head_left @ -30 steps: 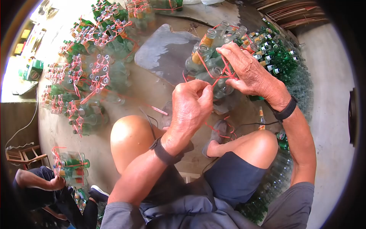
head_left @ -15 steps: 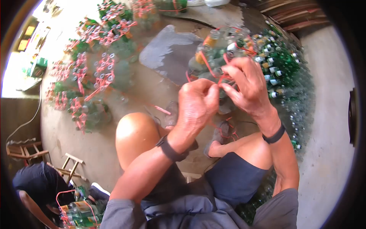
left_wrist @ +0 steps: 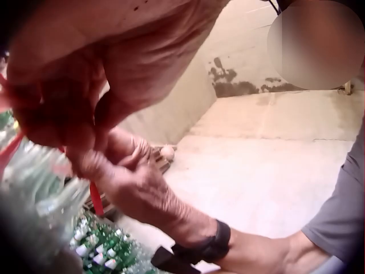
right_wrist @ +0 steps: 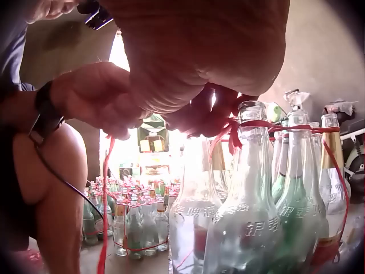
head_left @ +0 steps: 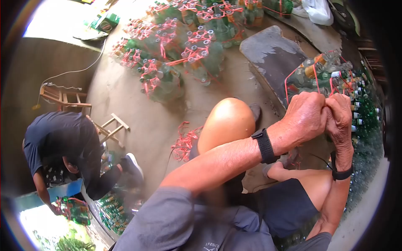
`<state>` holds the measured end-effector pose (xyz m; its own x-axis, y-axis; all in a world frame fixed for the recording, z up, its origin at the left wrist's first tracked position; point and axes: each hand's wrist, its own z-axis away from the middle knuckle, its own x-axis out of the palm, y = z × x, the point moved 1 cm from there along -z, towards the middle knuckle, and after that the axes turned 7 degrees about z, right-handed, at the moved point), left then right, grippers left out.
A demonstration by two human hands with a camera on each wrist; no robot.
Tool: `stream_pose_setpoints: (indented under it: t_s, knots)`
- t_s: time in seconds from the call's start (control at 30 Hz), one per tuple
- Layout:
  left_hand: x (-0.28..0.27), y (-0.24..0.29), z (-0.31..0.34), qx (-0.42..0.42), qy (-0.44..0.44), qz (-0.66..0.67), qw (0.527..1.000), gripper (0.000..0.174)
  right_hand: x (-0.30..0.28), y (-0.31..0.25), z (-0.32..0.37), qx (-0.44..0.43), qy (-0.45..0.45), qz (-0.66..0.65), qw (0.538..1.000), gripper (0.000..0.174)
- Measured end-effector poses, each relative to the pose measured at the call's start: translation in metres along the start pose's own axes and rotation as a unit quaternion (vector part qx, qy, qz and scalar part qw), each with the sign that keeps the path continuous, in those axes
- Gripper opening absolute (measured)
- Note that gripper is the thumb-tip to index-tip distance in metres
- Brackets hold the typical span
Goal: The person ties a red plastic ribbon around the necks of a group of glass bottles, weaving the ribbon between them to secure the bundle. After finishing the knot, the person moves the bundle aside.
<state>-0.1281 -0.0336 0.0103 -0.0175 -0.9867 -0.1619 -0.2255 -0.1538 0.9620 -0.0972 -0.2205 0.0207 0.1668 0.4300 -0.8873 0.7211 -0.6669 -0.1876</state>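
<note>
The bundle of glass bottles [head_left: 310, 73] stands upright on the floor [head_left: 192, 96], at the right-hand edge of the grey-patched board [head_left: 268, 44]; whether any bottle rests on that board cannot be told. Red string [right_wrist: 105, 188] passes round the necks, presumably because a loop up there keeps the tall bodies from splaying.

Both hands meet at the bundle's near side. The left hand [head_left: 303, 115] has its fingers curled narrow, pinching string whose free length hangs below. The right hand [head_left: 339, 119] is also closed narrow on string, right beside a bottle mouth, though shadow hides the exact pinch. Held this close, the two grips likely let the strand be kept taut against the glass.

The bundle sits just beyond the knees, seemingly to keep it within seated reach. Loose bottles [head_left: 362, 134] crowd the floor's right edge, near the wall; tied bundles [head_left: 201, 54] stand well apart, beyond the board's left corner.
</note>
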Motion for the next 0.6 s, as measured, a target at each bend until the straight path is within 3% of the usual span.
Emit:
stream_pose_setpoints:
  t_s: [0.07,0.2,0.23,0.27,0.3,0.37,0.43,0.53,0.6]
  knots:
    - [-0.020,0.015,-0.007,0.021,-0.055,-0.035,0.998,0.020,0.003,0.001,0.001,0.003,0.007,-0.004,1.000,0.010]
    - [-0.096,0.025,-0.035,0.073,0.014,0.016,0.997,0.020,0.003,-0.002,0.003,0.033,-0.006,-0.030,0.999,0.010]
    - [-0.125,0.033,-0.040,0.004,0.006,0.015,1.000,0.023,0.003,-0.001,0.004,0.034,-0.003,-0.030,0.999,0.010]
    - [-0.146,0.027,-0.047,-0.043,0.017,0.121,0.992,0.026,0.003,0.001,0.005,0.039,-0.008,-0.031,0.999,0.010]
    - [-0.169,0.025,-0.048,-0.063,0.045,0.143,0.987,0.028,0.004,0.002,0.005,0.043,-0.013,-0.032,0.998,0.011]
    - [-0.210,0.007,-0.056,-0.058,0.069,0.151,0.984,0.027,0.006,0.001,0.003,0.034,-0.003,-0.020,0.999,0.011]
    - [-0.242,-0.003,-0.064,-0.125,0.138,0.159,0.969,0.027,0.007,0.000,0.002,0.021,0.002,-0.008,1.000,0.012]
    - [-0.284,-0.011,-0.061,-0.077,0.150,0.147,0.975,0.030,0.006,-0.004,0.001,0.043,-0.024,0.007,0.999,0.012]
    - [-0.319,-0.021,-0.047,-0.157,0.146,0.068,0.974,0.032,0.008,-0.002,0.003,0.060,-0.021,0.000,0.998,0.012]
